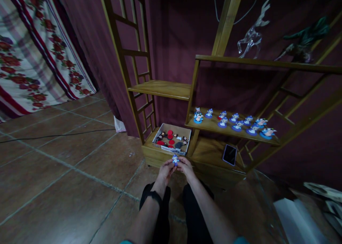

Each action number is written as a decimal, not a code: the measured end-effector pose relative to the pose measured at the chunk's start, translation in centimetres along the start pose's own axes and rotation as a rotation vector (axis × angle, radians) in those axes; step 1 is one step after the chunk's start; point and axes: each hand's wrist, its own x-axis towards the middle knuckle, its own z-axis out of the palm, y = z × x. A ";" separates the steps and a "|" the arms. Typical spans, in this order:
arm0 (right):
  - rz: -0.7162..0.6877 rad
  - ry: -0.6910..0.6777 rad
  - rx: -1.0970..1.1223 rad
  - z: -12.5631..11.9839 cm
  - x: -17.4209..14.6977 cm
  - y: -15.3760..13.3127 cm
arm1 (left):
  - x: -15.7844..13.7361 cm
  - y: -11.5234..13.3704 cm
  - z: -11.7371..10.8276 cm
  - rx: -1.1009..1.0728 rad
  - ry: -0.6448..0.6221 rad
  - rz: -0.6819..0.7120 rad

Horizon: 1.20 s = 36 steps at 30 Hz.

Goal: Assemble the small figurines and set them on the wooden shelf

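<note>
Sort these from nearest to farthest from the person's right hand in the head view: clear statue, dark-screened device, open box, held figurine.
1. Held figurine: touching the right hand.
2. Open box: just ahead of the hand.
3. Dark-screened device: lower shelf, to the right.
4. Clear statue: upper shelf, upper right.

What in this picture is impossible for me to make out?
All in the head view:
Lower sides of held figurine: partly covered by fingers.
Print on open box: too small, blurred.
Details of green statue: lost in shadow.
White object, lower right: cut off by bottom edge.
</note>
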 end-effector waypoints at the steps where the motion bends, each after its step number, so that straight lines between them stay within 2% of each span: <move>1: -0.002 0.003 -0.004 0.0 0.0 0.0 | 0.0 -0.1 0.0 0.005 -0.009 0.009; 7: -0.041 -0.017 -0.042 0.1 0.0 0.1 | -0.4 -0.2 0.2 0.042 -0.067 0.028; 15: -0.035 -0.016 -0.061 -0.3 0.3 0.5 | -0.5 0.0 0.2 0.027 -0.025 0.031; 23: -0.010 -0.009 -0.027 -0.3 -0.3 -0.2 | -0.7 0.3 0.4 0.024 -0.013 0.001; 30: 0.067 0.018 0.045 -0.2 -0.4 -0.5 | -1.1 0.4 0.6 -0.018 -0.016 -0.002; 36: 0.049 -0.006 0.049 -0.1 -0.1 -0.1 | -1.1 0.4 0.6 -0.026 -0.009 -0.006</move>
